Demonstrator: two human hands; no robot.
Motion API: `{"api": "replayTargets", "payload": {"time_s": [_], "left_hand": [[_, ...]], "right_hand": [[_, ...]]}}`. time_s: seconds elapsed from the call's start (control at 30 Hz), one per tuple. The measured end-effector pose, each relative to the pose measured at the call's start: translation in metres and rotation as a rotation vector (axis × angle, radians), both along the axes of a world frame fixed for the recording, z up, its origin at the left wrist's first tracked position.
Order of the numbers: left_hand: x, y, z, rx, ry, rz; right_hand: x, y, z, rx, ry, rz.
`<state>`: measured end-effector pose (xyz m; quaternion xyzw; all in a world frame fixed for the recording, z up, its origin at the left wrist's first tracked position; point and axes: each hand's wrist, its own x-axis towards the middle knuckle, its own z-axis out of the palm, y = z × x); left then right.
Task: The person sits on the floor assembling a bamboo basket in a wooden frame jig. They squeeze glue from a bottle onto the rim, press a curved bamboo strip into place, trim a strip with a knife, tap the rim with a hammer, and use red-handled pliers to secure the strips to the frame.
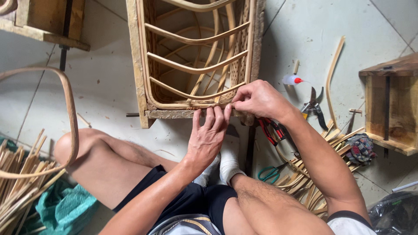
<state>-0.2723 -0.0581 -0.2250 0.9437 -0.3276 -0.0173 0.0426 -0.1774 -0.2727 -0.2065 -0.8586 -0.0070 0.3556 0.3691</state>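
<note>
Both hands met at the rattan frame's lower rail; left hand pressed it; right hand pinched a strip.

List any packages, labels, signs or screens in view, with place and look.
Small clear plastic squeeze bottle with a red nozzle: lies on the pale tiled floor right of the rattan frame; no label shows.
Black plastic bag: crumpled at the bottom right corner, glossy.
No labels, signs or screens show.
</note>
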Motion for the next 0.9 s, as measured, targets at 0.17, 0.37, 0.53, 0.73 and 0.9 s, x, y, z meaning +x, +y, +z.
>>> {"api": "replayTargets", "payload": {"time_s": [0.17,0.37,0.53,0.73,0.9], "left_hand": [[-0.007,0.002,-0.004,-0.059,0.005,0.036],[-0.01,0.005,-0.011,-0.089,0.003,0.047],[-0.006,0.01,-0.019,-0.149,-0.008,0.052],[-0.01,0.011,-0.024,-0.177,-0.023,0.08],[-0.011,0.017,-0.028,-0.181,-0.005,0.073]], "right_hand": [[0.001,-0.005,-0.007,0.186,0.347,-0.207],[-0.012,-0.007,-0.014,0.242,0.223,-0.216],[-0.014,-0.006,-0.013,0.345,0.185,-0.237],[-0.018,0.007,-0.013,0.309,0.376,-0.3],[-0.015,0.013,-0.012,0.353,0.36,-0.363]]}}
